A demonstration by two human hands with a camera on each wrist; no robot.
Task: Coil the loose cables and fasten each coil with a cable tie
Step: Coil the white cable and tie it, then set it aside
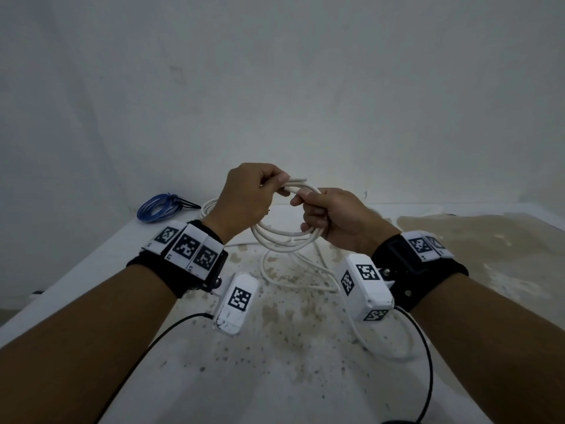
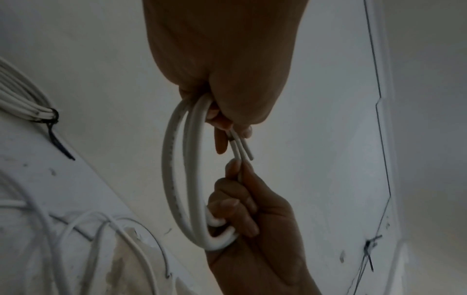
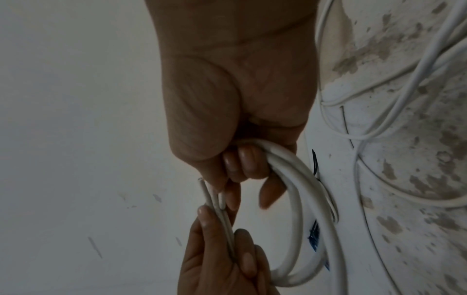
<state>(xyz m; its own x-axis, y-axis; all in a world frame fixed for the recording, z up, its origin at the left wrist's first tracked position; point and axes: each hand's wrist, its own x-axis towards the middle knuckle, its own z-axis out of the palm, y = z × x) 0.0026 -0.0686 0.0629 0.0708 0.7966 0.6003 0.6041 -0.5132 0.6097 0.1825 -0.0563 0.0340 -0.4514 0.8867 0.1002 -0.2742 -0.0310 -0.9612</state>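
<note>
Coiling step: left hand (image 1: 244,197) and right hand (image 1: 333,218) both pinch the round white plastic cable (image 1: 284,237); next, gather the slack.

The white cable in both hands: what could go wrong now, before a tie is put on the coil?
1. The white cable coil is held only by the left hand and right hand, with no tie on it; a loosened grip could let the loops spring open.
2. Its loose length trails in crossing loops on the stained table and may tangle when pulled in.
3. The thin cable ends sticking out past the left fingers may slip free.
</note>
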